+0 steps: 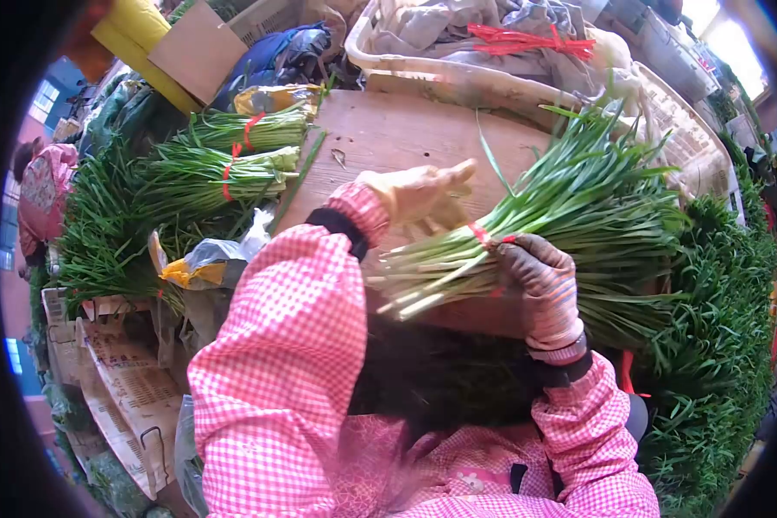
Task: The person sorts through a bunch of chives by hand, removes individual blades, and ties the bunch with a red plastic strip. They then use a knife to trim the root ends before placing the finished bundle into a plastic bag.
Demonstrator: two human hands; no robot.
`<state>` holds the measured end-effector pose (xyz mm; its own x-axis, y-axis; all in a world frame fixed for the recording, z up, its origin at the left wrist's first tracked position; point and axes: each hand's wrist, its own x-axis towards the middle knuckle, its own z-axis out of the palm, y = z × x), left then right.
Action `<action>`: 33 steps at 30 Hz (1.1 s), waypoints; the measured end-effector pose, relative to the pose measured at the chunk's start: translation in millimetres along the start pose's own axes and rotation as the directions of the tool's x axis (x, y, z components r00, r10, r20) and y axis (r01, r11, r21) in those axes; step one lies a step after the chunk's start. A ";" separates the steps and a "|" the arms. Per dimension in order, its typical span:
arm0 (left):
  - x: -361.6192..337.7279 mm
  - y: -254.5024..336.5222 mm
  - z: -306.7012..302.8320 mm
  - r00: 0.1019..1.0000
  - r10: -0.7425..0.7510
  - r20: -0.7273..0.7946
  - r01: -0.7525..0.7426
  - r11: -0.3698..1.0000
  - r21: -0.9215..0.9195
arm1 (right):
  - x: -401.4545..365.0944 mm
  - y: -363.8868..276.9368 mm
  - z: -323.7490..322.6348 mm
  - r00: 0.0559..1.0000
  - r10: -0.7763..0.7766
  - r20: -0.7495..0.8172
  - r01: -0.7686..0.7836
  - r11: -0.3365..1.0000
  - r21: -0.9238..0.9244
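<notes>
A large bunch of garlic chives [578,203] lies slantwise over the wooden board, cut pale stem ends toward the left and green leaves toward the upper right. Around its stems runs a red tie [479,233]. My right hand [540,285], in a striped, soiled work glove, is closed at the near side of the bunch, fingertips pinching the red tie. My left hand [414,197], in a pale glove, is blurred just beyond the stem ends, its fingers stretched out and holding nothing visible. Between the bunch and my body the space is dark.
Tied bunches of chives [255,173] are stacked at the left of the wooden board [380,129]. Behind it, a white plastic crate [423,65] holds cloth and a bundle of red ties [531,41]. Loose greens [716,302] are heaped at the right. Another person's pink sleeve [47,190] shows far left.
</notes>
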<state>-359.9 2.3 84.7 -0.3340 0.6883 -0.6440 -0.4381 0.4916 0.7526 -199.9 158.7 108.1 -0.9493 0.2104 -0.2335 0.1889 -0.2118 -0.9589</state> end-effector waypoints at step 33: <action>-135.0 -141.0 110.5 0.982 -0.156 -0.102 0.132 0.196 0.972 | 37.1 -2.3 2.2 0.987 0.162 0.008 -0.161 0.971 0.175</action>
<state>-160.8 -100.9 80.7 -0.3448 0.5449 -0.7643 0.6812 0.7054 0.1957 -236.1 164.8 102.0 -0.9080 0.1661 -0.3846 0.2921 -0.4070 -0.8655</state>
